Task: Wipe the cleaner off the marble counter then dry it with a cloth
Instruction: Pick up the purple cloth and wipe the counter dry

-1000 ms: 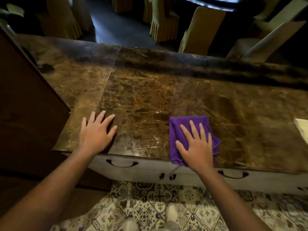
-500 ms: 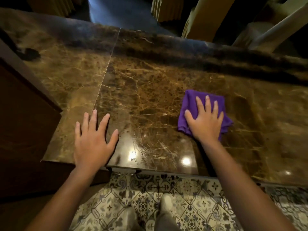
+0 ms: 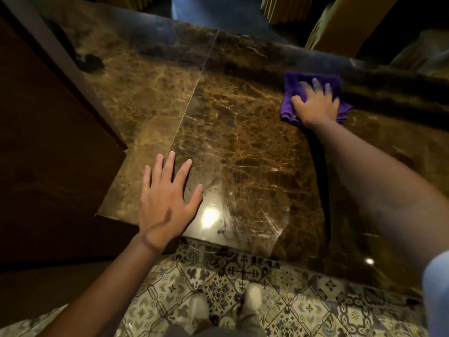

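The brown veined marble counter [image 3: 243,142] fills the middle of the view, glossy with streaks and a light glare near its front edge. A folded purple cloth [image 3: 291,86] lies far out on it, near the dark back edge. My right hand [image 3: 315,105] presses flat on the cloth, fingers spread and blurred, arm stretched out. My left hand [image 3: 167,198] rests flat on the counter near the front edge, fingers apart, holding nothing.
A dark wooden cabinet side [image 3: 48,142] stands against the counter's left end. Chairs in yellow covers [image 3: 340,23] stand beyond the far edge. Patterned floor tiles [image 3: 243,288] and my shoes [image 3: 252,295] show below. A seam [image 3: 194,93] runs across the marble.
My right hand has pushed the purple cloth away from the front edge to the back of the counter. The left hand has stayed planted; the view has tilted further down.
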A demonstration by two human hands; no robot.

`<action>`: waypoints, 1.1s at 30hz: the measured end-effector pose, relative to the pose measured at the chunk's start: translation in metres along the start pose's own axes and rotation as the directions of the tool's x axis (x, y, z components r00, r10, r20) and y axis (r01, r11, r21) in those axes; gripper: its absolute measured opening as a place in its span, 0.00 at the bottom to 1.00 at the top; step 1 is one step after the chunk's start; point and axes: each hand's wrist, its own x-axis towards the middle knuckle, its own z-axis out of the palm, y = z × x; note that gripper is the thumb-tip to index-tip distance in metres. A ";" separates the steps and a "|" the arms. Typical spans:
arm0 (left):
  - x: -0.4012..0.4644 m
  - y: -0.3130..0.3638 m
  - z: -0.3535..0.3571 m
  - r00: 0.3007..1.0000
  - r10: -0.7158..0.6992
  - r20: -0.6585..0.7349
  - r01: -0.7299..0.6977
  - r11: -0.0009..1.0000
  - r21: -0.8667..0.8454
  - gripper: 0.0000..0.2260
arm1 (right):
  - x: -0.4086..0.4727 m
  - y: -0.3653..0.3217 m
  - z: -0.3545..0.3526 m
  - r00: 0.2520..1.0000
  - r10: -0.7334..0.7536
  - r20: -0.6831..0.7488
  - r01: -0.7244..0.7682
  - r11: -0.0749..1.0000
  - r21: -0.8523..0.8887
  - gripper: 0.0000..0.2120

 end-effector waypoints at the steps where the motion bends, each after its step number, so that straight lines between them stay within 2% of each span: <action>1: -0.003 -0.003 -0.003 1.000 -0.007 0.006 0.007 1.000 0.014 0.30 | -0.016 -0.006 0.003 0.999 -0.027 0.023 0.027 1.000 0.001 0.33; 5: -0.006 -0.004 -0.001 0.999 -0.023 0.035 0.023 1.000 0.013 0.30 | -0.096 -0.014 0.016 0.989 -0.128 0.069 0.128 0.992 0.006 0.31; 10: -0.010 -0.003 -0.010 0.997 0.015 0.076 -0.015 1.000 -0.001 0.30 | -0.224 -0.006 0.025 0.987 -0.163 0.012 0.163 0.985 -0.055 0.30; 15: -0.011 -0.012 -0.008 0.989 0.048 0.138 -0.051 0.998 0.021 0.31 | -0.329 0.004 0.037 0.990 -0.124 -0.060 0.122 0.992 -0.031 0.32; 18: -0.013 -0.014 -0.006 0.987 0.071 0.147 -0.076 0.997 0.028 0.32 | -0.363 0.006 0.046 0.995 -0.071 -0.065 0.069 0.997 -0.034 0.33; 24: -0.014 -0.011 -0.005 0.993 0.070 0.096 -0.073 0.997 0.032 0.33 | -0.332 -0.005 0.051 0.994 -0.018 -0.106 0.012 0.998 -0.064 0.37; 33: -0.012 -0.007 -0.003 0.998 0.052 0.039 -0.052 0.998 0.019 0.31 | -0.156 -0.006 0.024 0.997 0.041 -0.070 -0.044 0.998 -0.042 0.37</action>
